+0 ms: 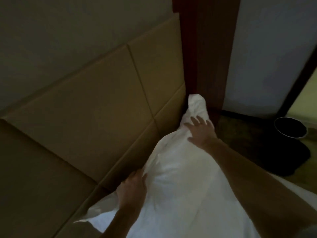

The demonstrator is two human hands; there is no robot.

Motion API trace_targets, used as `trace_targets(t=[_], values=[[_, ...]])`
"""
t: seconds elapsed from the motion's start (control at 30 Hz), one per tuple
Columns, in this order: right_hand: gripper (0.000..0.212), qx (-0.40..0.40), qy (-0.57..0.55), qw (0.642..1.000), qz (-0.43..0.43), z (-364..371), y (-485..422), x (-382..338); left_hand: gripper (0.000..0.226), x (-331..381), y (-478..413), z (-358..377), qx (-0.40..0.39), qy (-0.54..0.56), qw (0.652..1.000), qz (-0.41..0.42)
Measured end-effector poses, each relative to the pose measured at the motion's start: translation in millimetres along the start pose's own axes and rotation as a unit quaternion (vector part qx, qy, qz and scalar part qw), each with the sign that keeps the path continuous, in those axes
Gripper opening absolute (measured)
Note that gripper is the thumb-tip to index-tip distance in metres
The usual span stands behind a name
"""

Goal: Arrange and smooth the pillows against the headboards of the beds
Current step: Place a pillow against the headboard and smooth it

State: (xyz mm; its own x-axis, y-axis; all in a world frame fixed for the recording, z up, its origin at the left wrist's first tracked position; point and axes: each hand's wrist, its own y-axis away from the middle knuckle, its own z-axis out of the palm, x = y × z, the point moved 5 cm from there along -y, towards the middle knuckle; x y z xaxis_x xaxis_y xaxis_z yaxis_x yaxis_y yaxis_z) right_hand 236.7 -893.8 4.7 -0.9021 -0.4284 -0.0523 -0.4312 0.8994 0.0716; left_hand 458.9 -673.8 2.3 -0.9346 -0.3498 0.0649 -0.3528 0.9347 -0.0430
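Note:
A white pillow [178,177] leans against the tan padded headboard [89,107], its far corner poking up beside a dark wooden post. My right hand [200,131] lies flat on the pillow's upper end, fingers spread. My left hand [132,188] presses on the pillow's near left edge, where it meets the headboard, fingers slightly curled against the fabric. Neither hand grips the cloth. The room is dim and the pillow's lower part runs out of view at the bottom.
A dark wooden post [205,57] stands at the headboard's right end, with a pale wall panel [267,57] beyond it. On the floor to the right sits a round dark bin [291,127] with a metal rim.

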Motion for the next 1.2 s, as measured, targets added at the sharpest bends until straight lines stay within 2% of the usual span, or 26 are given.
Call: trace_targets(t=[0.1, 0.17, 0.23, 0.3, 0.37, 0.43, 0.47, 0.53, 0.63, 0.7, 0.8, 0.9, 0.97, 1.07, 1.13, 1.2], values=[[0.083, -0.089, -0.197, 0.976, 0.038, 54.7, 21.9, 0.9, 0.043, 6.4, -4.4, 21.7, -0.013, 0.002, 1.000, -0.021], [0.087, -0.096, -0.304, 0.945, 0.069, 83.7, 35.8, -5.6, 0.051, 8.4, -9.8, 23.1, -0.016, -0.001, 1.000, -0.017], [0.095, -0.083, -0.386, 0.908, 0.138, 105.6, 45.9, -9.2, 0.069, 15.1, -20.1, 18.0, -0.029, 0.029, 0.999, -0.013], [0.115, -0.096, -0.482, 0.832, 0.257, 127.9, 58.4, -8.9, 0.090, 23.3, -35.5, 13.8, -0.052, 0.082, 0.994, -0.041], [0.134, -0.144, -0.577, 0.718, 0.362, 149.5, 81.2, -11.2, 0.103, 34.5, -52.8, 17.9, -0.097, 0.096, 0.988, -0.075], [0.142, -0.187, -0.646, 0.627, 0.394, 162.1, 102.9, -17.4, 0.105, 46.2, -67.1, 25.4, -0.133, 0.050, 0.987, -0.071], [0.143, -0.200, -0.673, 0.596, 0.390, 167.6, 111.3, -20.1, 0.102, 49.9, -71.8, 29.6, -0.139, 0.027, 0.988, -0.059], [0.143, -0.197, -0.709, 0.561, 0.379, 181.6, 116.2, -20.9, 0.096, 54.6, -79.5, 32.5, -0.131, -0.011, 0.991, -0.032], [0.139, -0.180, -0.728, 0.544, 0.376, 191.9, 122.0, -21.8, 0.060, 61.4, -86.2, 30.9, -0.085, -0.039, 0.995, 0.040], [0.137, -0.143, -0.755, 0.537, 0.348, 187.6, 118.4, -26.6, 0.042, 65.1, -86.5, 19.5, -0.027, 0.008, 0.996, 0.090], [0.132, -0.116, -0.765, 0.574, 0.268, 164.1, 98.6, -40.5, 0.036, 53.1, -86.8, -12.0, 0.104, 0.092, 0.982, 0.127], [0.133, -0.142, -0.759, 0.591, 0.232, 157.8, 82.0, -51.6, 0.033, 43.9, -83.5, -23.3, 0.170, 0.059, 0.972, 0.152], [0.132, -0.137, -0.750, 0.598, 0.247, 170.5, 75.7, -49.6, 0.034, 46.9, -86.2, -7.9, 0.128, 0.002, 0.983, 0.135], [0.123, -0.132, -0.726, 0.616, 0.275, 193.5, 80.3, -39.1, 0.039, 59.7, -99.3, 35.7, 0.011, -0.086, 0.990, 0.111], [0.115, -0.120, -0.725, 0.628, 0.254, 203.5, 85.7, -26.9, 0.039, 71.9, -106.1, 55.2, -0.042, -0.107, 0.989, 0.089], [0.117, -0.133, -0.697, 0.666, 0.228, 212.7, 91.4, -12.3, 0.038, 77.4, -109.5, 67.7, -0.063, -0.118, 0.989, 0.060]])
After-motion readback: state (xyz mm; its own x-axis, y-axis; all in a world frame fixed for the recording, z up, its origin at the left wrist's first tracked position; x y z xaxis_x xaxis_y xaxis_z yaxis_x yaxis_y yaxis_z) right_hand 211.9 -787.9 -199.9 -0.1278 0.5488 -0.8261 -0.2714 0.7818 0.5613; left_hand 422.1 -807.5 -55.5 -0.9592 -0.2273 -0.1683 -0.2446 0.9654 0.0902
